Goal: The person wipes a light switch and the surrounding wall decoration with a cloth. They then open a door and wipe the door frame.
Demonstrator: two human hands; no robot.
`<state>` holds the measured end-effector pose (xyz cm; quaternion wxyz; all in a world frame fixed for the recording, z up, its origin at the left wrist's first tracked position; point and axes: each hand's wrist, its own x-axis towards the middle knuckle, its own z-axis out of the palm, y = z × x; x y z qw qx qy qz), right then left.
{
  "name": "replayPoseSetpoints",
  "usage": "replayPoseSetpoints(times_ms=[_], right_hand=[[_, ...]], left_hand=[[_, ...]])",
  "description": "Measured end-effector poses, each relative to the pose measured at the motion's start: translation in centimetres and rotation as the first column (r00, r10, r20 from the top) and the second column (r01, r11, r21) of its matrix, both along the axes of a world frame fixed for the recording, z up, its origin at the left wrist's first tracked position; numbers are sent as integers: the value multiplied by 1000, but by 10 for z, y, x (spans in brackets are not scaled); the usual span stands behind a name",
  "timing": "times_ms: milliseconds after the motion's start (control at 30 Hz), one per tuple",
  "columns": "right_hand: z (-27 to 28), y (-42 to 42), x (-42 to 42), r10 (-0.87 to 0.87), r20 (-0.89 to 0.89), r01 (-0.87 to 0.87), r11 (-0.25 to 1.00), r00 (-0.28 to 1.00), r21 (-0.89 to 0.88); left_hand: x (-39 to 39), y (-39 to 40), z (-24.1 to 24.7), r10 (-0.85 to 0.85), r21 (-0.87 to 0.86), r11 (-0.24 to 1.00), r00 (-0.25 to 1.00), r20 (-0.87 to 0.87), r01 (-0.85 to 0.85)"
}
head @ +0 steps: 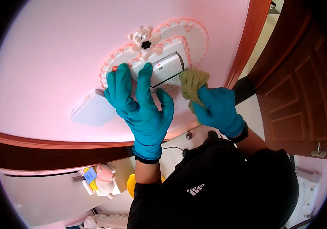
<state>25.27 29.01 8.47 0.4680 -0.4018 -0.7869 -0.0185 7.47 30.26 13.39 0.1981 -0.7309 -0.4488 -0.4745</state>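
My left hand, in a teal rubber glove, rests with spread fingers on the left part of a wall switch cover and its lace-edged surround. It grips nothing. My right hand, gloved too, pinches a crumpled olive-green cloth at the cover's lower right corner. The surround is trimmed in pink and white lace. A small bear figure with a black flower sits on its upper edge. Part of the cover's left side is hidden behind my left fingers.
A white box-like panel is on the pink wall, lower left. Reddish wooden trim and a brown panelled door stand right. Below are a plush toy, a yellow object, a dark cable and a small round thing on the floor.
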Motion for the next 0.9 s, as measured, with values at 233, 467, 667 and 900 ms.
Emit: replayPoseSetpoints(times_ms=[233,467,667,900], right_hand=[[-3,4,-8,-63,68,56,993,996,102],[9,-1,-22,-60,164,52,997,985,55],[11,-3,-19,-144,305,141,990,942,31],[15,-6,-12,-114,203,108,993,973,37]], left_hand=[[-6,0,0,-35,33,999,999,-5,36],[-4,0,-2,-19,57,998,1000,-9,20],[-2,-4,-1,-42,27,999,999,9,42],[-2,-8,4,-31,14,999,1000,-3,31]])
